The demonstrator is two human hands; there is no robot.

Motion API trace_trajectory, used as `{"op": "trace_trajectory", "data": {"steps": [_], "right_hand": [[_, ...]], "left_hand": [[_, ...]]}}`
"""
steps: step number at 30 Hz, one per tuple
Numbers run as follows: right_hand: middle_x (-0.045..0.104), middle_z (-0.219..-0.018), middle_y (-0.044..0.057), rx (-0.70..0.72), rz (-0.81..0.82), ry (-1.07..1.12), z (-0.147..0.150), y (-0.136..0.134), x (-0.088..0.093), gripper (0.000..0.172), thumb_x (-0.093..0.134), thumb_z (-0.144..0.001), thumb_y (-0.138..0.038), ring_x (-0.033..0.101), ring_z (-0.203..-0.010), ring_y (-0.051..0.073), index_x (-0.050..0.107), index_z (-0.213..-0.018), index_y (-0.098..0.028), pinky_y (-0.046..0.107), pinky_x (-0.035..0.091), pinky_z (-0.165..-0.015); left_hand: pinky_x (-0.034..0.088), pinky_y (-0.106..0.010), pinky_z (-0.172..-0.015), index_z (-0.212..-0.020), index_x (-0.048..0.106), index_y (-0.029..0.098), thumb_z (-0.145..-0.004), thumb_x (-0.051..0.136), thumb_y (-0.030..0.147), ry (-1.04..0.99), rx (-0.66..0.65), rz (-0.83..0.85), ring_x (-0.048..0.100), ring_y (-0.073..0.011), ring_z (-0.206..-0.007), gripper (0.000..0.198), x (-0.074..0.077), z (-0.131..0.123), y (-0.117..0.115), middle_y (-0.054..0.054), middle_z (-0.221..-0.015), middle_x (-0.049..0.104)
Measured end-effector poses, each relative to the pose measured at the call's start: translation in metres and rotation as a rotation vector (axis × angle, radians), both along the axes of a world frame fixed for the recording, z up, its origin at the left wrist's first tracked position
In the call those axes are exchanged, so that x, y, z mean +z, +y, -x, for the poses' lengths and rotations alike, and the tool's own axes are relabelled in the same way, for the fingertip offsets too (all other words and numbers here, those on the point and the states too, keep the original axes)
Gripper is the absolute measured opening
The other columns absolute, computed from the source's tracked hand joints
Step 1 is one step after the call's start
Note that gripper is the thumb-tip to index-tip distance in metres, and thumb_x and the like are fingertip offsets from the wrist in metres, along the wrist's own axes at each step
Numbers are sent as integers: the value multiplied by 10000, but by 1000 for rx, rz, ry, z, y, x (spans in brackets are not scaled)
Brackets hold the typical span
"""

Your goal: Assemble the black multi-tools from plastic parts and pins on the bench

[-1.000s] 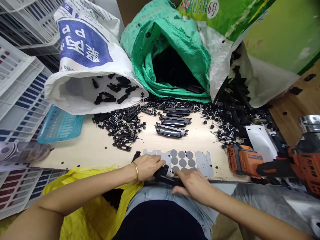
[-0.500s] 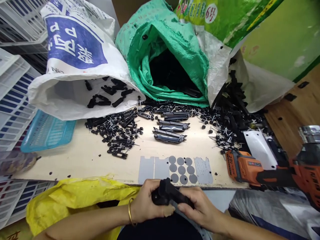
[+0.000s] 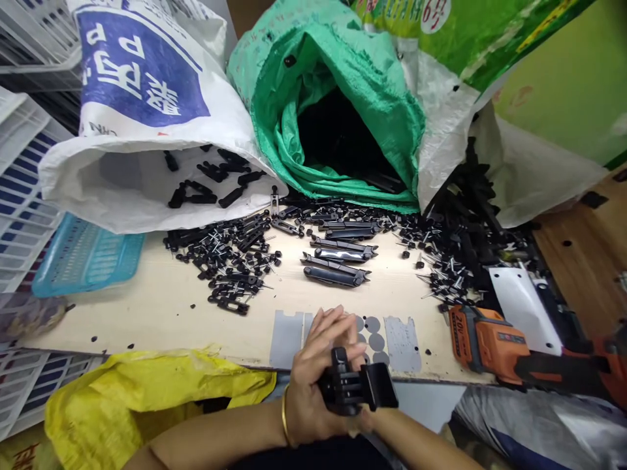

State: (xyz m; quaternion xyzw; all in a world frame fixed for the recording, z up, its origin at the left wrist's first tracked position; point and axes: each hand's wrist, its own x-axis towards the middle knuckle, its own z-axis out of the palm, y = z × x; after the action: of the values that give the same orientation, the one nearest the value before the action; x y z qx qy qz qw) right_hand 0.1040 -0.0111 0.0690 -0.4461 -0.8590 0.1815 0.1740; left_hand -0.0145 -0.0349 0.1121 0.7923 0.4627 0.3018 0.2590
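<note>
Close to my body, in front of the table edge, a black plastic part (image 3: 347,385) with ridges and a flat, squarish end lies between my two hands. My left hand (image 3: 313,385), with a gold bangle at the wrist, is against its left side, palm towards it and fingers stretched up and to the right. Behind the part is my right hand (image 3: 360,356), mostly hidden by it and by my left hand; how its fingers close is unclear. Several long black assembled pieces (image 3: 337,271) lie on the table (image 3: 157,320) beyond my hands.
Small black parts (image 3: 230,261) and pins (image 3: 448,274) are heaped left and right. Behind stand a white sack (image 3: 147,72) and a green sack (image 3: 264,111). An orange power tool (image 3: 494,343) lies right, a blue basket (image 3: 93,254) left. Yellow sheeting (image 3: 122,391) hangs in front.
The black part has turned and moved slightly right. My left fingers have opened out from around it and point upward; my right hand has moved behind it. The view has shifted slightly.
</note>
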Motion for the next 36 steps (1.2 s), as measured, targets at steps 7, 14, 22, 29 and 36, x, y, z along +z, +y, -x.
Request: {"op": "trace_trajectory", "data": {"steps": [7,14,22,29,36], "right_hand": [[525,-1163,134,-447,-195,102,-65,104,1,338,434,-864,-337,468,-1129,288,534,-1163,-215,469,350,-955],[507,-1289,100,-202,-143,-274,-56,200,-28,366,421,-902,-361,407,-1175,277,539,-1232,-256,505,210,-985],[528,-1249,106,-267,-105,-274,-39,221,-27,348,412,-912,-340,409,-1124,286,572,-1216,-279,496,253,-912],[541,-1167,160,-477,-128,-288,-69,289,6,386,429,-907,-368,465,-1068,290,567,-1200,-160,406,368,-825],[465,-1140,262,-696,-40,-456,-94,339,14,567,392,-900,-454,509,-970,245,498,-1208,10,364,313,-699]], "left_hand": [[323,-493,-1076,-1337,418,152,-860,484,470,366,-141,-271,275,-300,-1362,577,-75,-11,47,-152,-1405,416],[165,-510,-1122,-1449,175,158,-778,568,564,586,-110,-149,81,-315,-1408,877,-79,-26,85,-190,-1514,135],[117,-523,-1128,-1452,147,104,-825,495,553,656,-131,-116,96,-307,-1409,847,-83,-33,125,-180,-1517,122],[112,-506,-1135,-1452,135,107,-808,516,564,560,-132,-106,73,-307,-1411,876,-85,-32,134,-175,-1519,126],[179,-424,-1142,-1437,190,103,-863,393,579,315,-236,-217,107,-260,-1413,773,-55,-16,122,-158,-1503,212]]}}
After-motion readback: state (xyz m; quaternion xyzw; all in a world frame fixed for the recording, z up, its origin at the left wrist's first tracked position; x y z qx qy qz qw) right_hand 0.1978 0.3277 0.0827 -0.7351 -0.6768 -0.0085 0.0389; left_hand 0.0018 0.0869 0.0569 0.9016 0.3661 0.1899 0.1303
